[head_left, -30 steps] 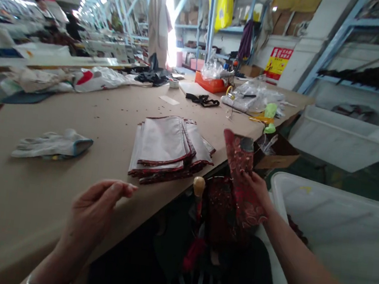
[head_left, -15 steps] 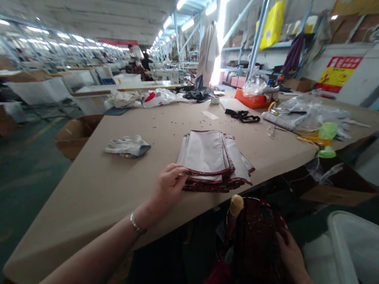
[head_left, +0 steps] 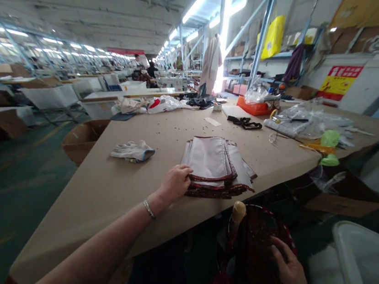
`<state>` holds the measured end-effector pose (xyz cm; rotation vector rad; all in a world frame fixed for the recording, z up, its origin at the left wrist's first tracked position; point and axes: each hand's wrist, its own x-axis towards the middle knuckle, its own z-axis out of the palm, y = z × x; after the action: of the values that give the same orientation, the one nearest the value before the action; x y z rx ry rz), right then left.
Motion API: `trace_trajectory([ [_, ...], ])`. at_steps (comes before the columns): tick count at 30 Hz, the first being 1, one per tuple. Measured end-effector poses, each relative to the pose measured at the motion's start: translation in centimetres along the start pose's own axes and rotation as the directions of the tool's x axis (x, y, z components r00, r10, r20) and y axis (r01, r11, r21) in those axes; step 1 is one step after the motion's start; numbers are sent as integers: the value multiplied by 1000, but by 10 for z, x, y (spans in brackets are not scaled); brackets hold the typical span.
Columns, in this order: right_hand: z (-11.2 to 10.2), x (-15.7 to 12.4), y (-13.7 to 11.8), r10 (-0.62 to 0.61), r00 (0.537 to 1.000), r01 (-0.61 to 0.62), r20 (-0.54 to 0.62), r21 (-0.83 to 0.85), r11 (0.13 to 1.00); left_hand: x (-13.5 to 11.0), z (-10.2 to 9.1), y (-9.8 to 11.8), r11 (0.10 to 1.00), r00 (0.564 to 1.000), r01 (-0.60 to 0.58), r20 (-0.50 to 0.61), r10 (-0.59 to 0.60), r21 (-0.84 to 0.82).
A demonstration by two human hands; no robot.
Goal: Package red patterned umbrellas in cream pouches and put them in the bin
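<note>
A stack of grey fabric pieces (head_left: pixel 216 163) with dark red edging lies on the tan table (head_left: pixel 118 188) near its front edge. My left hand (head_left: pixel 175 182) rests at the stack's near left corner, its fingers curled against the edge of the pieces. Below the table edge my right hand (head_left: pixel 286 267) lies on dark red patterned fabric (head_left: pixel 253 256) in my lap, fingers spread over it. A wooden knob (head_left: pixel 238 211) sticks up beside that fabric.
A white glove (head_left: pixel 133 150) lies left of the stack. Farther back are a black strap (head_left: pixel 245 122), an orange tray (head_left: pixel 254 107), plastic bags (head_left: pixel 308 119) and green items (head_left: pixel 329 145). A white bin (head_left: pixel 358 269) stands at my right. People work at distant tables.
My left hand reached forward from mid-air to the stack's corner. My right hand lowered the red patterned piece from beside the table into my lap. The view swung left.
</note>
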<state>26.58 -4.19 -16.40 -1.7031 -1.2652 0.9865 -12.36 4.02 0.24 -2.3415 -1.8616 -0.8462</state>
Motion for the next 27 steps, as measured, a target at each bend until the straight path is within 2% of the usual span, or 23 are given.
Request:
trace_trajectory([
  [5, 7, -11, -2, -71, 997, 72, 31, -39, 997, 5, 2, -3, 1000, 999, -4, 43, 5, -6],
  [10, 11, -23, 3, -77, 996, 80, 46, -60, 995, 7, -1, 0, 998, 992, -56, 111, 57, -13],
  [19, 19, -34, 11, -87, 993, 89, 76, -13, 996, 14, 0, -3, 1000, 986, -22, 165, 23, -8],
  [27, 16, -37, 16, -74, 987, 82, 142, -45, 996, 26, -9, -20, 990, 960, -51, 265, 86, -134],
])
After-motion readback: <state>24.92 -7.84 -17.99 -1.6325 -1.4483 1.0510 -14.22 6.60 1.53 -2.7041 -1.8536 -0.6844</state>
